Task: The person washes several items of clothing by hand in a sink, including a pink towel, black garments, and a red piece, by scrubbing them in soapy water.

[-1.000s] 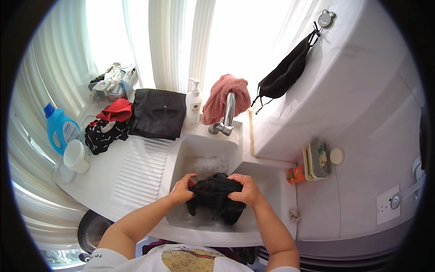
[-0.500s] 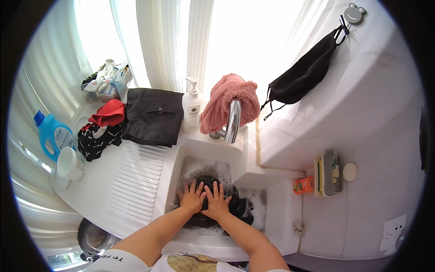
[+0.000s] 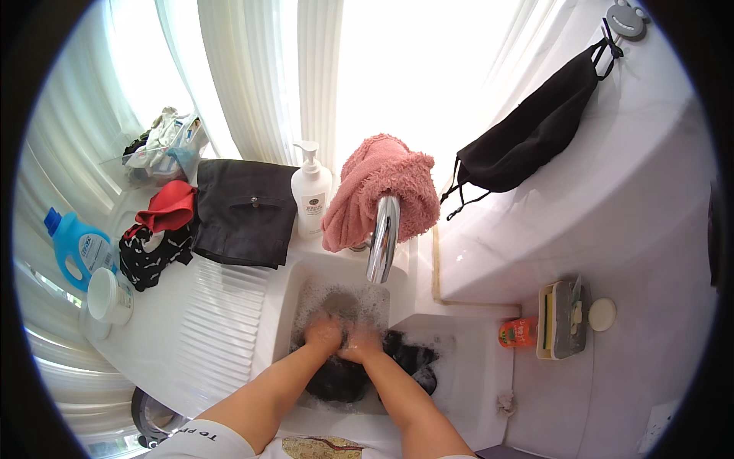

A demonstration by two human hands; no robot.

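Both my hands are down in the white sink (image 3: 282, 325), in foamy, cloudy water. My left hand (image 3: 324, 332) is at the far end of a soaked black cloth (image 3: 336, 379). Close beside it, my right hand (image 3: 362, 343) is over the same wet heap. Motion smears the fingers of both hands, so I cannot make out whether they grip the cloth. More of the black fabric (image 3: 413, 359) spreads to the right of my right wrist, partly under water. Its kind of garment does not show.
A chrome faucet (image 3: 384, 243) draped with a pink towel (image 3: 375, 180) overhangs the sink. Left of it stand a white pump bottle (image 3: 311, 195), folded dark cloth (image 3: 248, 218) and a blue detergent jug (image 3: 84, 251). A black mask (image 3: 527, 141) hangs on the right wall.
My hands have moved a little away from me off the middle of the black cloth, and their spread fingers are now blurred. The view has tilted slightly.
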